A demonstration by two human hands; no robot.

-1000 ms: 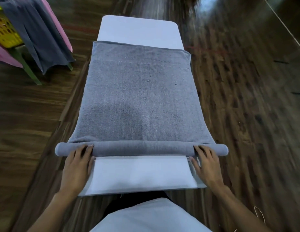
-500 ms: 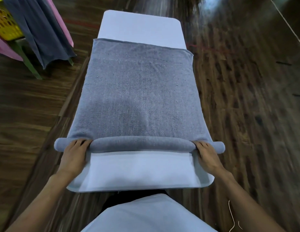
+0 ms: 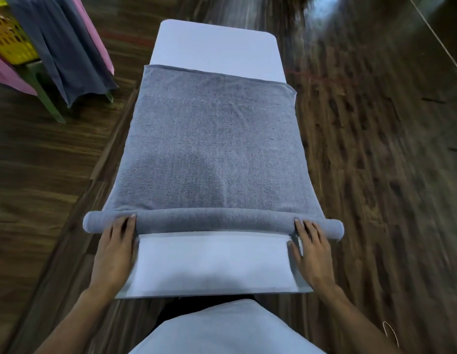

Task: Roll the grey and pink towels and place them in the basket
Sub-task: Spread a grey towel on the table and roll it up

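With both hands, left (image 3: 115,247) and right (image 3: 313,251), flat on the grey towel (image 3: 212,154) roll at 6 o'clock, uneven pushing risked a skewed, loose roll.

Both hands on half-rolled grey towel (image 3: 212,149)

Terry cloth on a smooth matt top, glossy wood floor.
Grey towel (image 3: 212,149): thick looped terry, matt, nap rough and uneven, stitched band near 12 o'clock edge. Table (image 3: 214,44): white, smooth, matt, material unclear. Floor (image 3: 375,175): dark wood-grain planks, glossy, glare at 12–1 o'clock. At 10 o'clock: yellow basket (image 3: 7,39), perforated plastic; dark grey cloth (image 3: 66,52) and pink cloth (image 3: 94,37) draped over it, thinner, smoother weave.
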